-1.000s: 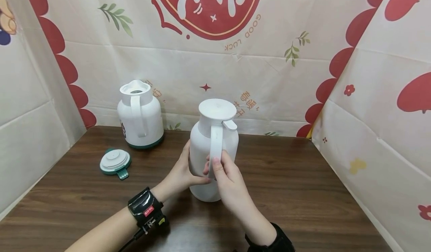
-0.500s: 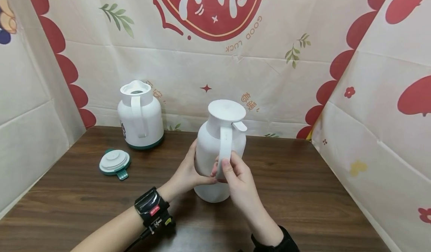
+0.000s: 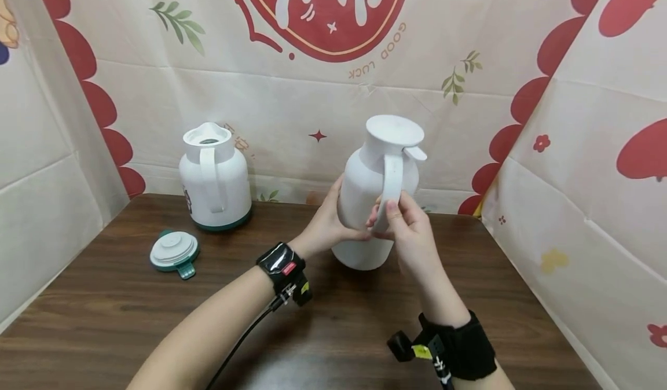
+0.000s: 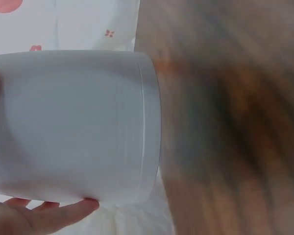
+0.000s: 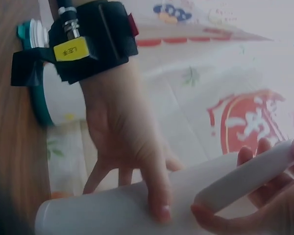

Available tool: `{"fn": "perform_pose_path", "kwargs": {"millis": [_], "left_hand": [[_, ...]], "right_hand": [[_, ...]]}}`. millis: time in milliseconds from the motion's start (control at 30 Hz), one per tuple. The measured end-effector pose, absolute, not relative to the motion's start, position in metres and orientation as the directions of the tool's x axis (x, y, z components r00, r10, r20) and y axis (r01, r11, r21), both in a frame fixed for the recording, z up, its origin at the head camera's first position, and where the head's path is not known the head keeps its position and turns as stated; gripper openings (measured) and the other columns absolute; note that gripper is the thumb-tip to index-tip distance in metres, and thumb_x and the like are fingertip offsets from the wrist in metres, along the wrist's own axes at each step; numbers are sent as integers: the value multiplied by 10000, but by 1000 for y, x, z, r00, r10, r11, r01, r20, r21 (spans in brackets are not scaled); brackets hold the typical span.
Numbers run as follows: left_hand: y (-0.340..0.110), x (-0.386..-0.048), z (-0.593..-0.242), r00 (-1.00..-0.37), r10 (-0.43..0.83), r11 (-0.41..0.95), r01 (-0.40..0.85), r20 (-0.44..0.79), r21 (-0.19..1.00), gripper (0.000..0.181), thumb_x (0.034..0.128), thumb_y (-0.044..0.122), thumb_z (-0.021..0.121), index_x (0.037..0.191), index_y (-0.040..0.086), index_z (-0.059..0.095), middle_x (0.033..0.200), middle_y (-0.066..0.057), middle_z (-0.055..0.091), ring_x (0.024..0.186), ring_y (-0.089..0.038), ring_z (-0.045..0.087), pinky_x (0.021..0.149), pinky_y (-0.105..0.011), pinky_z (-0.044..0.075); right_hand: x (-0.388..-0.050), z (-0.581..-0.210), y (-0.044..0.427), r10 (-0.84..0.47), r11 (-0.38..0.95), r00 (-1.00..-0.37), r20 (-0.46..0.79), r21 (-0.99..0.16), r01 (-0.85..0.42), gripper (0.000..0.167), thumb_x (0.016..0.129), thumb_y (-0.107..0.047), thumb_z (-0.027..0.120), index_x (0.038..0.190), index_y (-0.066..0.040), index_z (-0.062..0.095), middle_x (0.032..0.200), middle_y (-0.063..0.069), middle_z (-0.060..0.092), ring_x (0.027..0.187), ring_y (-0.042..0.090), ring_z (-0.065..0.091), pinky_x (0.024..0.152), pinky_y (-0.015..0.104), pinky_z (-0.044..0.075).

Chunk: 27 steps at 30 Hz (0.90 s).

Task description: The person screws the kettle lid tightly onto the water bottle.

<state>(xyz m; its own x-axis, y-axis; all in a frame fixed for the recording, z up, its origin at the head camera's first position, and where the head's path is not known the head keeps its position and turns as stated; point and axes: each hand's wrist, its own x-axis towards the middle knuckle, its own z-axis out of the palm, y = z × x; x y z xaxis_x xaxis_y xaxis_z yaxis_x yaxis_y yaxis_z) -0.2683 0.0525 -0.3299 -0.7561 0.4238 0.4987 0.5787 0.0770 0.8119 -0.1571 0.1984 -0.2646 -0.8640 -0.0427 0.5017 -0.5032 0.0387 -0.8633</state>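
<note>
A tall white thermos jug (image 3: 362, 190) with a flat round lid (image 3: 395, 129) is held in both hands, leaning slightly to the right. My left hand (image 3: 329, 222) grips the left side of its body, thumb across the front. My right hand (image 3: 415, 236) holds the handle (image 3: 392, 184), fingers curled round its lower part. The jug's lower body (image 4: 73, 127) fills much of the left wrist view, its base apart from the blurred tabletop. In the right wrist view, the handle (image 5: 250, 174) lies between the right thumb and fingers.
A second, shorter white jug (image 3: 216, 181) with a green base stands lidless at the back left. Its likely stopper, a white and green lid (image 3: 174, 250), lies on the wooden table (image 3: 130, 320). Printed cloth (image 3: 292, 106) hangs behind and at both sides.
Both hands have moved the tall jug to the right and upward, tipping it slightly right. Both hands keep their hold. The shorter jug and the loose lid stay in place.
</note>
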Motion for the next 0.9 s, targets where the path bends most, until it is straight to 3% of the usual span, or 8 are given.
{"fn": "perform_pose_path", "kwargs": {"millis": [333,567,733,900], "left_hand": [[89,-309,-307,-774,389,137,585,500,799,1235,601,173,928,1527,216,111,1414,-12,371,1209,-177,422,985,-376,383],[101,-326,-318,-802,344,144,559,488,817,1242,594,180,931,1527,190,112,1425,-35,370,1205,-188,426,994,-367,370],[108,-334,-327,-835,314,169,518,453,838,1247,596,172,930,1532,200,106,1455,-45,358,1243,-184,405,1008,-367,358],[114,-340,-336,-839,300,163,514,454,842,1232,595,144,928,1526,179,121,1435,-55,382,1240,-192,413,1002,-370,365]], "right_hand": [[-205,-250,236,-55,38,-873,485,-872,-488,276,1024,-281,408,1081,-23,487,851,47,564,809,193,591,735,510,517],[-227,-253,248,-83,60,-899,430,-898,-435,349,1027,-298,393,1117,34,453,863,42,557,823,194,573,748,506,506],[-239,-258,256,-110,56,-907,407,-909,-414,283,1032,-290,380,1090,-29,472,866,39,552,827,184,570,751,499,504],[-248,-266,264,-129,55,-909,396,-913,-405,278,1032,-296,376,1086,-41,472,867,37,552,834,182,563,791,580,464]]}}
